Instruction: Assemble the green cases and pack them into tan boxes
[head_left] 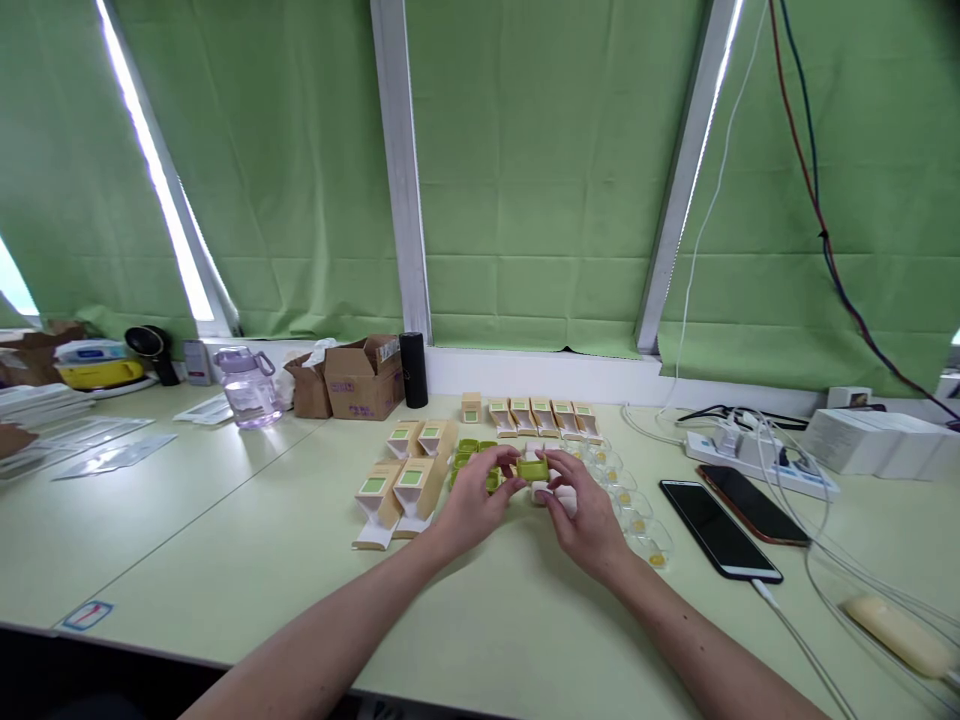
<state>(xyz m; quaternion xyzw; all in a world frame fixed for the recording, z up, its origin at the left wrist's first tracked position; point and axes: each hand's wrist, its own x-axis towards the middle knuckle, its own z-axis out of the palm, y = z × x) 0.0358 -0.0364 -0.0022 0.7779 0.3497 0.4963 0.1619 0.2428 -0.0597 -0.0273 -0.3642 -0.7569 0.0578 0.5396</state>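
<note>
Between the fingertips of my left hand and my right hand is a small olive-green plastic case, held just above the table. Several similar green pieces lie behind and left of my left hand, partly covered by it. Small white pieces show under my right hand, mostly hidden. To its right, several clear rounded plastic shells with yellow spots stand in rows. Left of my left hand are open beige cartons with green windows. More open cartons form a row at the back.
Two phones lie at the right, near a white power strip and loose cables. White boxes stand behind. At the back left are a cardboard box, a black cylinder and a clear water jug. Another person's hand shows far left.
</note>
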